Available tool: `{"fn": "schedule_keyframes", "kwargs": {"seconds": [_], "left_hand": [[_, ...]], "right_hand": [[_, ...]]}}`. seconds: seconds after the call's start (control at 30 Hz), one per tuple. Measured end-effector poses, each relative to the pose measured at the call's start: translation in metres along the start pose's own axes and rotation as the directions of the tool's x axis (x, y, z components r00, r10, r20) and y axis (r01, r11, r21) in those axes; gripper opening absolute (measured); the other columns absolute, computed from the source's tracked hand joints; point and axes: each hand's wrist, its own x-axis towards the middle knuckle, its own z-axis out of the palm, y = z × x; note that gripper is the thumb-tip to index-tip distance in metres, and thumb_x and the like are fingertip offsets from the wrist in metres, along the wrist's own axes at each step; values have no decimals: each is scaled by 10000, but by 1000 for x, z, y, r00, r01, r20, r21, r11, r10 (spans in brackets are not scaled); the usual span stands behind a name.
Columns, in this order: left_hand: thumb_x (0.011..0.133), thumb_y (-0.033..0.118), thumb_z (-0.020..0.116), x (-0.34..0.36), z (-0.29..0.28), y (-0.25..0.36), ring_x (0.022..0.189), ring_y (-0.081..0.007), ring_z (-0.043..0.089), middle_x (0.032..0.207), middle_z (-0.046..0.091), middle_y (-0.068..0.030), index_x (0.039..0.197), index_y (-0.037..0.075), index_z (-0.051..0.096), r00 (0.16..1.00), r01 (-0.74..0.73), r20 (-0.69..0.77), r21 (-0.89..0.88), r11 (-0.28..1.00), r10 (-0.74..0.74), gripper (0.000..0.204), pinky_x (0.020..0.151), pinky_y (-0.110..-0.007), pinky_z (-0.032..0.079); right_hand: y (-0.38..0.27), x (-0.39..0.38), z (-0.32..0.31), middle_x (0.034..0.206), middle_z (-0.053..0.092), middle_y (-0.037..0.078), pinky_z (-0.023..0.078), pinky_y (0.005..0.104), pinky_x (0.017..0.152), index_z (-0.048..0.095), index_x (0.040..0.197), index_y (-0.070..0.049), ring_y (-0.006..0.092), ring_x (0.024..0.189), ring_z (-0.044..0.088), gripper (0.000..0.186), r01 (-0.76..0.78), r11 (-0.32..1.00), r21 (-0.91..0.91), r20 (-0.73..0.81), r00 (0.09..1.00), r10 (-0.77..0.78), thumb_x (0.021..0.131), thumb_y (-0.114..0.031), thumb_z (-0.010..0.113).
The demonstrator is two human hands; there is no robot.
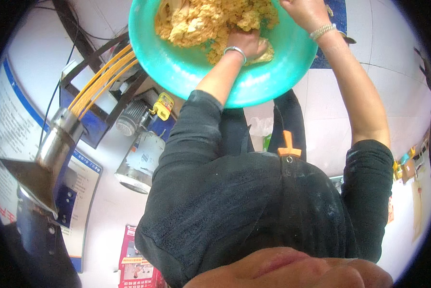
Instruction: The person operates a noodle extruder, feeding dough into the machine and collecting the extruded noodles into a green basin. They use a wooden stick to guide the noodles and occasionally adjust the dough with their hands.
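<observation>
A large turquoise basin (177,72) at the top holds crumbly yellow dough (201,24), heaped mostly toward its far left side. My left hand (244,44), with a silver bangle at the wrist, presses into this dough with curled fingers, the tips buried. A paler lump of dough (265,55) lies beside its knuckles. Over the far right part of the basin is my right hand (305,13), a braided bracelet at its wrist. The picture's top edge cuts off its fingers, so I cannot tell whether it grips anything.
To the left, yellow strands (100,81) stretch from a metal nozzle (64,127) toward a dark frame. A grey motor (131,117), a yellow container (163,106) and a metal cylinder (141,161) stand nearby. Printed boards (83,201) are at the lower left. A blue panel (327,53) lies beyond the basin's right rim.
</observation>
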Motion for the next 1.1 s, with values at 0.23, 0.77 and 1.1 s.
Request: {"fn": "schedule_keyframes", "kwargs": {"seconds": [0.23,0.77,1.1], "left_hand": [[1037,502,365,-10,-21,-37,1111,-439,664,1165,698,-285,1163,29,711,996,-36,75,-181,983,50,600,1031,-519,482],[985,384,490,-67,55,-25,1247,-456,539,1345,569,-298,1374,8,546,571,697,-182,-407,590,-800,544,1060,-593,394],[1078,291,379,-24,64,-17,1158,-362,608,1264,658,-207,1148,-6,678,627,701,-203,-275,658,-752,427,1061,-470,436]], "right_hand": [[19,3,7,1114,574,279,551,526,810,747,915,-87,462,851,661,219,-24,999,-44,-14,1000,24,864,-283,665],[8,0,9,1159,572,270,560,514,806,756,927,-94,443,859,680,209,-42,998,-41,21,999,43,871,-268,655],[3,1,1,1209,580,291,559,513,813,752,913,-75,455,849,679,176,26,999,35,-8,1000,-25,874,-224,666]]}}
